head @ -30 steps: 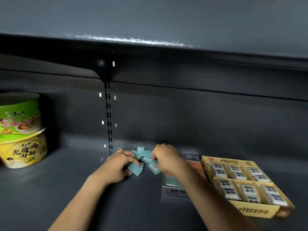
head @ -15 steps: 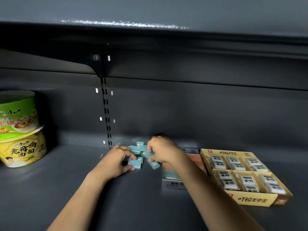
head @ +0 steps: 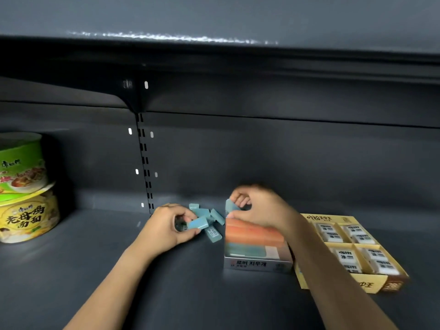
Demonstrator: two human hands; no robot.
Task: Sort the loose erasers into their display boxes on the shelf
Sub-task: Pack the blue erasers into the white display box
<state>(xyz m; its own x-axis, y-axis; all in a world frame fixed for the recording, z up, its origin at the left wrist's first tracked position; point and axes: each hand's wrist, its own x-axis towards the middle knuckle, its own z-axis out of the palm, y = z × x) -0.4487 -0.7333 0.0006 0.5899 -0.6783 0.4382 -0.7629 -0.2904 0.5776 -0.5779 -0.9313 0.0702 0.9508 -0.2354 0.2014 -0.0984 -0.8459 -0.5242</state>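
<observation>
The left hand (head: 170, 228) pinches a teal eraser (head: 197, 223); the right hand (head: 258, 209) pinches another eraser (head: 230, 206) above the box (head: 258, 264) labelled "로버 지우개".

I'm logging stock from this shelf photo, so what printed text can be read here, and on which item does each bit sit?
"로버 지우개": front of the white display box holding orange and blue erasers.
"2B": white erasers in the yellow display box; its Korean heading is too blurred.
"老母鸡汤面": yellow instant noodle bowl.
Green instant noodle bowl: brand too blurred.
Loose blue erasers: labels too small.
</observation>
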